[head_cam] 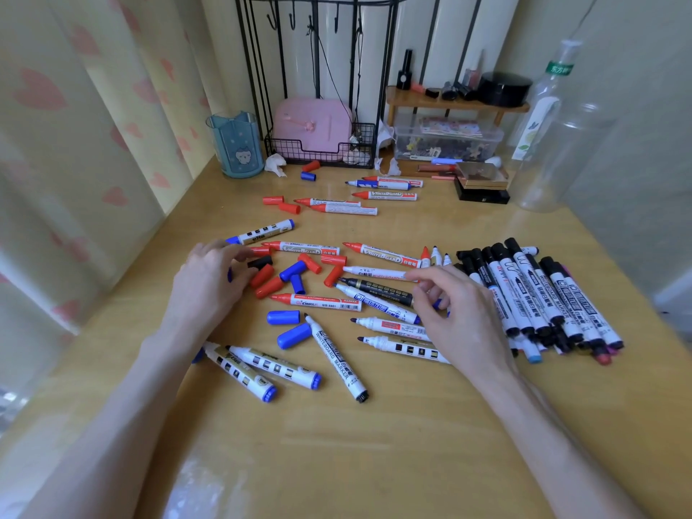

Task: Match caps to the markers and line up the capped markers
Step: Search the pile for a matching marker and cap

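Observation:
Uncapped markers and loose red, blue and black caps lie scattered over the wooden table. My left hand reaches over the cap pile. Its fingertips and thumb lie either side of the left end of a black cap without closing on it, and a blue sliver shows under the palm. My right hand hovers over several uncapped markers. Its index finger touches a white marker, its thumb is by the end of a black-and-gold marker. A row of capped black markers lies at the right.
More uncapped red and blue markers and caps lie farther back. Behind them stand a blue cup, a wire basket with a pink case, a wooden shelf with cosmetics, a clear box and a plastic bottle. Curtains hang at the left.

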A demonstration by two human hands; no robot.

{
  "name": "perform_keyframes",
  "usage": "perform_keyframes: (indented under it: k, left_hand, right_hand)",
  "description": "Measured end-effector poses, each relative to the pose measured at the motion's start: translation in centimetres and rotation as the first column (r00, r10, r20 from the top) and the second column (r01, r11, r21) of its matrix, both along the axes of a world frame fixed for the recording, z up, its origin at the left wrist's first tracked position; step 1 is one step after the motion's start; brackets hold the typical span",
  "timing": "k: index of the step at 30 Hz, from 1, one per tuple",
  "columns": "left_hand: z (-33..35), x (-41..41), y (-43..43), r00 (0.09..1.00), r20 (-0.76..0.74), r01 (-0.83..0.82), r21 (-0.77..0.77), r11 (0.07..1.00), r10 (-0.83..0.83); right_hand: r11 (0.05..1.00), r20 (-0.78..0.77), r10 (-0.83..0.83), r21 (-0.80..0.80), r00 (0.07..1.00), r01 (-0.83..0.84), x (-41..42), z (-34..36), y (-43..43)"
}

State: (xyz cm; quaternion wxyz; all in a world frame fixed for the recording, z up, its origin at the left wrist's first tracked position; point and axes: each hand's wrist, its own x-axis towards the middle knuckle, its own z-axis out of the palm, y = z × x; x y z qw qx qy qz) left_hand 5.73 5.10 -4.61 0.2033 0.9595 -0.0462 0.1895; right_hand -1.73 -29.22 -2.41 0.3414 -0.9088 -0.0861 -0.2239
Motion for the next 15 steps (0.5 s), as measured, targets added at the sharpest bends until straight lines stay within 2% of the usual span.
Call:
perform_keyframes:
  k: [4, 6, 8, 10, 12, 15]
  left_hand:
    - [-0.1, 0.6, -0.2, 1.000, 0.027, -0.015, 0.119, 0.993, 0.011]
    - [0.1, 0.5, -0.5, 0.999, 0.054, -0.013, 0.107, 0.994, 0.007]
    - [1.0, 0.2, -0.9, 0.998, 0.064, 0.024, 0.031, 0.999, -0.026]
    - [2.1, -0.5, -1.4, 0.987, 0.019, 0.163, -0.087, 0.983, -0.162]
    - [3.0, -1.6, -2.4, 0.926, -0.088, 0.341, -0.222, 0.913, -0.367]
    - [3.2, -3.4, -4.2, 0.814, -0.178, 0.507, -0.249, 0.825, -0.553]
  right_hand:
    - [1.000, -0.006, 0.007, 0.005, 1.000, -0.007, 0.0, 0.1, 0.0]
    - [1.000, -0.010, 0.003, 0.003, 1.000, -0.003, 0.0, 0.1, -0.1]
    - [1.000, -0.011, -0.002, 0.002, 1.000, 0.002, -0.1, 0.1, -0.2]
    - [1.000, -0.009, -0.002, 0.001, 1.000, 0.002, 0.0, 0.1, -0.3]
    - [1.000, -0.006, -0.003, 0.000, 1.000, 0.003, -0.1, 0.2, -0.4]
    - [1.000, -0.013, -0.011, 0.011, 1.000, 0.011, -0.1, 0.2, -0.6]
